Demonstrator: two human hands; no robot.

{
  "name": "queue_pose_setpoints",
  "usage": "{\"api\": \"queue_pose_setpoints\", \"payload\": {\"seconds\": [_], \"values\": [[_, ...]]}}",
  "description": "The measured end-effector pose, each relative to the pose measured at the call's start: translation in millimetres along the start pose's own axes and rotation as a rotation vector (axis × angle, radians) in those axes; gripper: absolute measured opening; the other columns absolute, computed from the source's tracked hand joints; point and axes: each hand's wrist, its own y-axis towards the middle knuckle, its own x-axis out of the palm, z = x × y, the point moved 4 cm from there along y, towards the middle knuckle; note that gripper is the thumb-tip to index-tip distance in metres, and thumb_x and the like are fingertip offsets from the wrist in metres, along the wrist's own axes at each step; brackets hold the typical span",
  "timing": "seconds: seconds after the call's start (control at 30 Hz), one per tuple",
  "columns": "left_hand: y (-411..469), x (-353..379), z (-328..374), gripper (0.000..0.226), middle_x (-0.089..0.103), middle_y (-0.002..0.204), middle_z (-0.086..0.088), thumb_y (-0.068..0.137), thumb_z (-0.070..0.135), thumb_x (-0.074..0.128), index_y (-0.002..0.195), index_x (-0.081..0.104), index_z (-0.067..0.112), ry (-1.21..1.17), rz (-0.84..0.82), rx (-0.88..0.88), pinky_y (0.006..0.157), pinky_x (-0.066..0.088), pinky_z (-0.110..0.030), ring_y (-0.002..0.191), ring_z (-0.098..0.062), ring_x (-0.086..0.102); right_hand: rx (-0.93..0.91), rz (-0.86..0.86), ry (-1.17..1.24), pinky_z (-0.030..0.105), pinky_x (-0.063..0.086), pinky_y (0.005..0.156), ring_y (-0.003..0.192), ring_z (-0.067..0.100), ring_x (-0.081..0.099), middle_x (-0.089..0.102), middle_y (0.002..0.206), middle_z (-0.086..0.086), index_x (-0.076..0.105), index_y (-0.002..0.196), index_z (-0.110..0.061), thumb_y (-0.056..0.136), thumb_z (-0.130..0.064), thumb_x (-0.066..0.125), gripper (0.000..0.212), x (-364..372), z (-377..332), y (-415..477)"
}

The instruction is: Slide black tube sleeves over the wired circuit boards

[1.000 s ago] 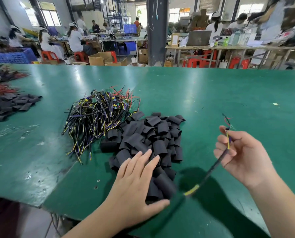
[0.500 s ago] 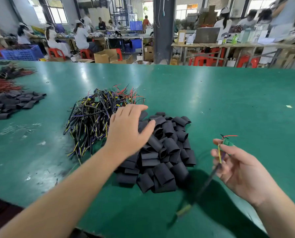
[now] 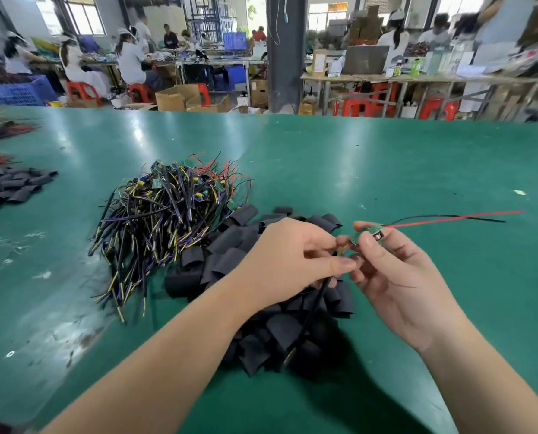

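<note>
A: Where is the board?

B: The right hand [image 3: 396, 277] has it. The small green circuit board [image 3: 369, 232] is pinched between thumb and fingers, up above the near end of the sleeve pile. A red wire [image 3: 455, 218] and a black wire [image 3: 443, 217] run off it to the right, in the air over the green table [image 3: 386, 158].

A: And the other hand?

B: The left hand [image 3: 292, 258] is right against it — its fingertips are closed together and meet the right hand's just under the board. What they are pinching I cannot tell; it is too blurred where the fingers touch. A black cable [image 3: 311, 311] hangs down from between the two hands, across the pile toward the near edge.

A: The sleeves?

B: A heap of short black tube sleeves [image 3: 230, 249] lies on the table beneath both hands, flattened pieces lying every way. None shows on the held board.

A: And the rest of the boards?

B: A tangled pile of wired boards [image 3: 167, 211] sits just left of the sleeves, touching them at the far side — black, yellow and purple leads, red ones at the back, green boards showing here and there.

A: Anything else on the table?

B: Another heap of black sleeves [image 3: 14, 186] at the far left edge, well apart, with red wires behind it.
</note>
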Motion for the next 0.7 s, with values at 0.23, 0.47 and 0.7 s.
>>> {"api": "queue_pose_setpoints", "payload": {"seconds": [0.23,0.47,0.7], "values": [[-4,-13,18,0.011,0.068,0.069,0.005,0.091,0.007,0.06,0.087,0.068,0.013,-0.136,0.065,-0.052,0.055,0.051,-0.017,0.057,-0.004,0.06,-0.131,-0.031,0.023,0.02,0.047,0.056,0.059,0.014,0.058,0.06,0.07,0.007,0.075,0.08,-0.018,0.055,-0.026,0.089,0.03,-2,-5,-3],[-3,-15,21,0.018,0.072,0.078,0.01,0.097,0.017,0.05,0.086,0.064,0.021,-0.05,0.072,-0.216,0.047,0.037,-0.01,0.053,-0.002,0.055,-0.303,-0.058,-0.258,0.022,0.052,0.067,0.076,0.017,0.067,0.071,0.08,-0.002,0.071,0.082,-0.025,0.051,-0.044,0.09,0.041,0,-13,-12],[-15,-2,13,0.013,0.071,0.079,0.007,0.091,0.006,0.059,0.084,0.062,0.017,0.056,0.04,0.053,0.07,0.046,-0.013,0.072,0.001,0.063,0.0,0.168,-0.154,0.02,0.037,0.039,0.04,0.016,0.049,0.057,0.054,0.009,0.054,0.05,-0.022,0.056,-0.043,0.08,0.035,-4,6,-14]]}}
